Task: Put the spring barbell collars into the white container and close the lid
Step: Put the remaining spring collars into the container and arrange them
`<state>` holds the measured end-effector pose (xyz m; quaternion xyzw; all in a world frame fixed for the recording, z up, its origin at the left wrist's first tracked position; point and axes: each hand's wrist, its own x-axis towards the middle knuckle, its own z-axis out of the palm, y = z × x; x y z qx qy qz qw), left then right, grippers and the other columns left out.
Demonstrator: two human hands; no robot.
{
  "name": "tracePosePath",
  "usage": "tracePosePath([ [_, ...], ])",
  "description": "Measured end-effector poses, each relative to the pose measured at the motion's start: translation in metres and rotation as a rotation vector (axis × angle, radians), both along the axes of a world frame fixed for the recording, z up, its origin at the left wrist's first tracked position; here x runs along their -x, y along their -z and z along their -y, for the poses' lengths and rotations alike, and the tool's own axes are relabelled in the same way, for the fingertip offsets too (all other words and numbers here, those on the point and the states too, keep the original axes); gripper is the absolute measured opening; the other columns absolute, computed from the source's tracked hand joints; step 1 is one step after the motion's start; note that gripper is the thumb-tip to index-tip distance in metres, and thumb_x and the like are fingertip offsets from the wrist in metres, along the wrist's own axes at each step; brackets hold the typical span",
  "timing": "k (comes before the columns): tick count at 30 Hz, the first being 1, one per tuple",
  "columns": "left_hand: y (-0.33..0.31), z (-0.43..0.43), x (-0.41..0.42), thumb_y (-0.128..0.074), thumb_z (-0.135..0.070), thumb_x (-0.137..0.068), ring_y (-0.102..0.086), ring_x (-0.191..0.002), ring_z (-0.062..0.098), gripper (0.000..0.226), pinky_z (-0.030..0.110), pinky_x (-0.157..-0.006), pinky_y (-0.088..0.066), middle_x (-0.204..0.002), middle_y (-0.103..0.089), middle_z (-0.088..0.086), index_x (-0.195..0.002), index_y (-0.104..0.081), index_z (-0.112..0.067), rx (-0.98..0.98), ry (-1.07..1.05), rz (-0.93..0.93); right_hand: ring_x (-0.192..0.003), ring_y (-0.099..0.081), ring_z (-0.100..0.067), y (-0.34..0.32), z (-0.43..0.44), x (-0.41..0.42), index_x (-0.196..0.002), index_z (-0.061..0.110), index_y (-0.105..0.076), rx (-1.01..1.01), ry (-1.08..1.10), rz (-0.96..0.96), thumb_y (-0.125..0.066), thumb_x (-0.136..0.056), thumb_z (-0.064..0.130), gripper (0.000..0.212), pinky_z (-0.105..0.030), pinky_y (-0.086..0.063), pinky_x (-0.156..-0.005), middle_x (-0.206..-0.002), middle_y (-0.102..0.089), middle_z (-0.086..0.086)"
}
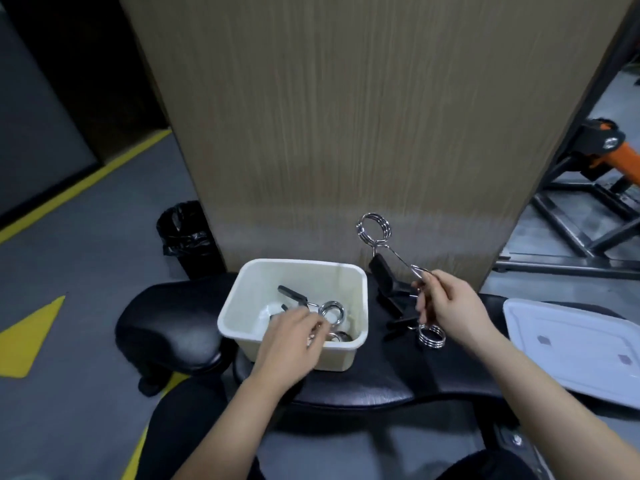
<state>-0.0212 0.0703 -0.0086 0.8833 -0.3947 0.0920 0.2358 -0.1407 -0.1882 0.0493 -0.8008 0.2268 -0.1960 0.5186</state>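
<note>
- While left hand [294,332] is reaching into tub [360,299], fingers curled on a collar [330,311] to drop it.
- Right hand [446,303] is pinching raised collar [375,233] by handle, next in.
- Lid [568,341] is lying off to right.

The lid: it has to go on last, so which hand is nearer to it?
Right. The right hand holds a collar just left of the lid; the left hand is inside the white container.

White container [242,299], chrome collars [374,230], black bench [173,320]
</note>
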Motion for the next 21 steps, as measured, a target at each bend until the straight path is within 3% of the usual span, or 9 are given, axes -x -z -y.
tracePosePath([
  [2, 0.0, -0.018, -0.023, -0.05, -0.037, -0.094, -0.056, -0.098, 0.022, 0.024, 0.042, -0.084, -0.045, -0.101, -0.064, -0.005, -0.108, -0.066, -0.026, 0.09, -0.232, 0.069, -0.046, -0.06, -0.025, -0.004, -0.008, -0.011, -0.081, 0.014, -0.06, 0.011, -0.04, -0.001, -0.043, -0.105, 0.025, 0.031, -0.032, -0.049, -0.046, -0.063, -0.065, -0.015],
  [4, 0.001, -0.034, -0.047, -0.055, -0.033, -0.092, -0.051, -0.11, 0.03, 0.038, 0.048, -0.089, -0.044, -0.118, -0.059, 0.006, -0.127, -0.056, -0.017, 0.049, -0.471, 0.027, -0.047, -0.062, -0.021, -0.007, -0.018, -0.024, -0.078, 0.018, -0.059, 0.074, -0.085, -0.033, -0.044, -0.104, 0.024, 0.031, -0.033, -0.054, -0.048, -0.063, -0.067, -0.012],
  [6, 0.005, -0.042, -0.061, -0.053, -0.036, -0.094, -0.039, -0.128, 0.033, 0.06, 0.05, -0.102, -0.038, -0.14, -0.044, 0.013, -0.145, -0.036, -0.011, -0.077, -0.587, -0.13, -0.048, -0.064, -0.016, -0.007, -0.029, -0.042, -0.077, 0.019, -0.058, 0.215, -0.147, -0.078, -0.045, -0.104, 0.026, 0.031, -0.033, -0.056, -0.053, -0.063, -0.068, -0.005],
  [8, 0.009, -0.041, -0.065, -0.043, -0.039, -0.097, -0.027, -0.139, 0.031, 0.069, 0.048, -0.111, -0.029, -0.155, -0.027, 0.013, -0.153, -0.016, -0.011, -0.155, -0.621, -0.235, -0.05, -0.063, -0.008, -0.003, -0.039, -0.062, -0.076, 0.022, -0.056, 0.433, -0.216, -0.126, -0.046, -0.102, 0.032, 0.03, -0.034, -0.055, -0.06, -0.061, -0.068, 0.003],
  [10, 0.01, -0.038, -0.066, -0.038, -0.039, -0.099, -0.027, -0.141, 0.029, 0.07, 0.047, -0.11, -0.029, -0.159, -0.02, 0.012, -0.155, -0.007, -0.012, -0.155, -0.642, -0.234, -0.053, -0.063, -0.006, 0.003, -0.048, -0.084, -0.081, 0.024, -0.056, 0.58, -0.291, -0.196, -0.046, -0.101, 0.039, 0.027, -0.035, -0.055, -0.064, -0.062, -0.067, 0.008],
  [13, 0.008, -0.04, -0.063, -0.033, -0.041, -0.1, -0.032, -0.135, 0.029, 0.068, 0.046, -0.105, -0.034, -0.159, -0.02, 0.011, -0.156, -0.003, -0.016, -0.167, -0.645, -0.209, -0.063, -0.064, -0.017, 0.017, -0.062, -0.113, -0.082, 0.023, -0.052, 0.736, -0.39, -0.3, -0.041, -0.099, 0.048, 0.032, -0.039, -0.055, -0.064, -0.064, -0.065, 0.005],
  [17, 0.012, -0.043, -0.064, -0.023, -0.047, -0.101, -0.036, -0.131, 0.03, 0.064, 0.045, -0.101, -0.037, -0.158, -0.022, 0.012, -0.157, -0.006, -0.021, -0.174, -0.631, -0.173, -0.063, -0.065, -0.012, 0.042, -0.077, -0.137, -0.08, 0.02, -0.058, 0.606, -0.517, -0.321, -0.047, -0.101, 0.039, 0.031, -0.038, -0.055, -0.071, -0.062, -0.068, 0.006],
  [21, 0.015, -0.041, -0.067, -0.025, -0.048, -0.099, -0.038, -0.128, 0.03, 0.065, 0.045, -0.099, -0.037, -0.157, -0.025, 0.011, -0.156, -0.011, -0.021, -0.169, -0.634, -0.157, -0.061, -0.064, -0.006, 0.055, -0.078, -0.151, -0.083, 0.03, -0.058, 0.614, -0.559, -0.382, -0.045, -0.101, 0.045, 0.027, -0.033, -0.054, -0.068, -0.07, -0.072, 0.01],
])
